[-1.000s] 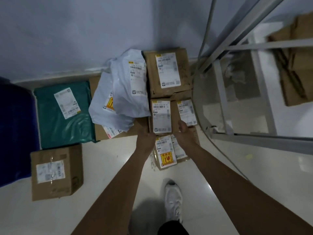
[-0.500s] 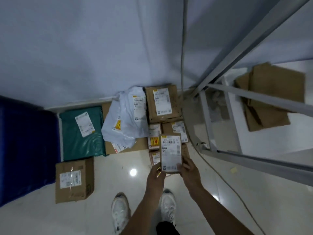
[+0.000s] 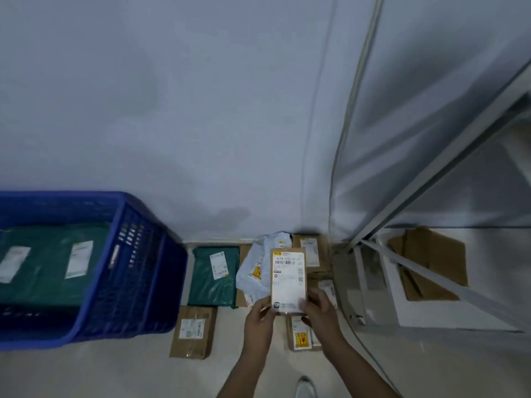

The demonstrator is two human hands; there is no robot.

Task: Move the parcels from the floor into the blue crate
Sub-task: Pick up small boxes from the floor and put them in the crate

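I hold a small brown parcel (image 3: 288, 280) with a white label up in the air, its label facing me. My left hand (image 3: 260, 317) grips its lower left corner and my right hand (image 3: 323, 313) its lower right corner. The blue crate (image 3: 138, 271) stands at the left with green parcels (image 3: 54, 262) inside. On the floor by the wall lie a green parcel (image 3: 214, 275), a grey-white bag (image 3: 254, 274), a brown box (image 3: 193, 331) and several small brown boxes (image 3: 311, 249) partly hidden behind the held parcel.
A metal shelf frame (image 3: 402, 265) with flattened cardboard (image 3: 431, 262) on its low shelf stands at the right. A cable (image 3: 334, 179) runs down the wall to the floor. The toe of my white shoe (image 3: 305, 387) shows at the bottom edge.
Both hands lifted the small brown parcel off the floor pile and raised it. The view has pulled up and back, so the blue crate's inside now shows at the left.
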